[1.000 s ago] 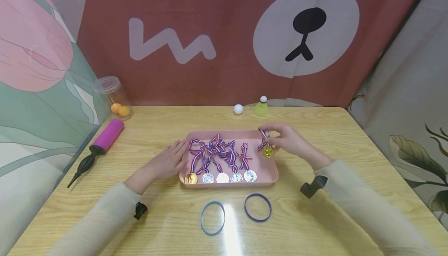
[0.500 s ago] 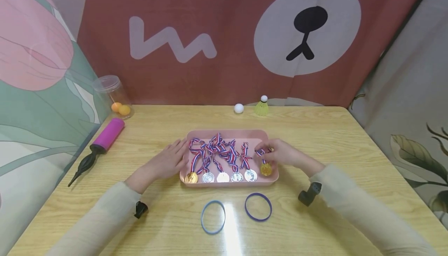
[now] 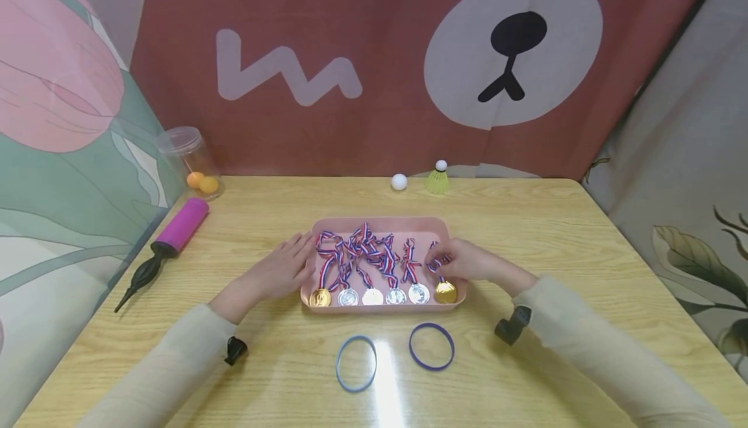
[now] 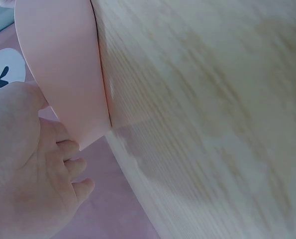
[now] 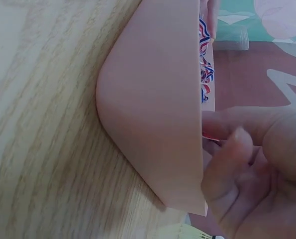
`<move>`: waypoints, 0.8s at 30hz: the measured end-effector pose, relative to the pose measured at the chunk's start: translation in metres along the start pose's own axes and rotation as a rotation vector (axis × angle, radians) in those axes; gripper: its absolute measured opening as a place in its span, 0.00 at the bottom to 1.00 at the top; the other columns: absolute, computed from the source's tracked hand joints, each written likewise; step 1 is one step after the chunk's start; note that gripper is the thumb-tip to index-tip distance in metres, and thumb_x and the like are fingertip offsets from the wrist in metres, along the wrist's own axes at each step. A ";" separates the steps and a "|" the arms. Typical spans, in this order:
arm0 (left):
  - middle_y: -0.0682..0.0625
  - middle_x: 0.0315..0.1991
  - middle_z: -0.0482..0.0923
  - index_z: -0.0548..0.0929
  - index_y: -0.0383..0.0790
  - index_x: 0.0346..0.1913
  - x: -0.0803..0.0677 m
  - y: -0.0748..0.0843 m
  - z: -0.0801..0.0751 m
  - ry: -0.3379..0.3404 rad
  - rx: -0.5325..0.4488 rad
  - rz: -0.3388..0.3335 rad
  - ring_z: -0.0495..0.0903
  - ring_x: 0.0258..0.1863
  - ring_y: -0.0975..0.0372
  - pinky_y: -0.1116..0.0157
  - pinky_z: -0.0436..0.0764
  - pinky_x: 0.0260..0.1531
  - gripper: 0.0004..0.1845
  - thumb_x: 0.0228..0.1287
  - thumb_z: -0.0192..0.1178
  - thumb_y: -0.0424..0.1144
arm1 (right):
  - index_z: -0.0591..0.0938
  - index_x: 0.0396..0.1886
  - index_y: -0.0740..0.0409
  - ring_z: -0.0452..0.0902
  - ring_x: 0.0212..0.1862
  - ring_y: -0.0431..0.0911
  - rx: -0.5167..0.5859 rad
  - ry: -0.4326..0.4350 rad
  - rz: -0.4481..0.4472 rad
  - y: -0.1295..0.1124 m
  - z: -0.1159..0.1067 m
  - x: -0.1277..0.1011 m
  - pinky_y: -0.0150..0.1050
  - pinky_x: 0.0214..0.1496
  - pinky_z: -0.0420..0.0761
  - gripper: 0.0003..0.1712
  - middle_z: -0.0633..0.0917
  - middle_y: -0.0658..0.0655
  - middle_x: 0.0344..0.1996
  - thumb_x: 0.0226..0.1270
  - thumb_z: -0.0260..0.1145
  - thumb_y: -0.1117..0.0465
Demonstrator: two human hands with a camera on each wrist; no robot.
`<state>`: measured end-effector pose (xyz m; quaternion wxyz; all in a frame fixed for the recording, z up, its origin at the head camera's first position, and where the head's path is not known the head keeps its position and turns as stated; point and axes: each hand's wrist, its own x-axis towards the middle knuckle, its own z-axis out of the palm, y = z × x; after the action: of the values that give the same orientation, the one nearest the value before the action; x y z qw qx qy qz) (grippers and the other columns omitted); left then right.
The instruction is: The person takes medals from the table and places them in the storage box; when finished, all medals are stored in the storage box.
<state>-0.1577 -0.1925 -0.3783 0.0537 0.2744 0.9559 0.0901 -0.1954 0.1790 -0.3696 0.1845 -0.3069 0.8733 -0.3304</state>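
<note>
Right hand (image 3: 467,262) pinching gold medal's ribbon (image 3: 435,264) over pink tray (image 3: 382,223); left hand (image 3: 284,269) flat, fingers relaxed.

The tray (image 3: 380,225) is pale pink. In it lie medals on red, white and blue striped ribbons (image 3: 362,252): the gold medal (image 3: 445,293) at the right end, a second gold one (image 3: 319,297) at the left end, and silver ones (image 3: 418,293) between them. The bench (image 3: 584,265) is light yellow wood with a streaked grain. Near the tray lie a light blue band (image 3: 356,363) and a darker blue band (image 3: 431,346). Far left, the pump (image 3: 175,233) is magenta with a black handle, and two orange balls (image 3: 201,182) sit in a clear jar. At the far edge are a white ball (image 3: 399,182) and a yellow-green shuttlecock (image 3: 437,180). Both sleeves (image 3: 175,363) are cream.
</note>
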 end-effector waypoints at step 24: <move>0.34 0.69 0.46 0.52 0.26 0.68 0.000 -0.001 0.001 0.007 -0.007 0.005 0.45 0.67 0.41 0.46 0.50 0.64 0.30 0.73 0.39 0.43 | 0.84 0.40 0.58 0.75 0.36 0.40 -0.204 -0.023 0.002 0.006 0.004 0.016 0.37 0.44 0.77 0.12 0.82 0.49 0.34 0.55 0.69 0.64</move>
<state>-0.1582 -0.1928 -0.3793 0.0510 0.2763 0.9551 0.0944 -0.2073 0.1699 -0.3785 0.1625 -0.3269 0.9006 -0.2359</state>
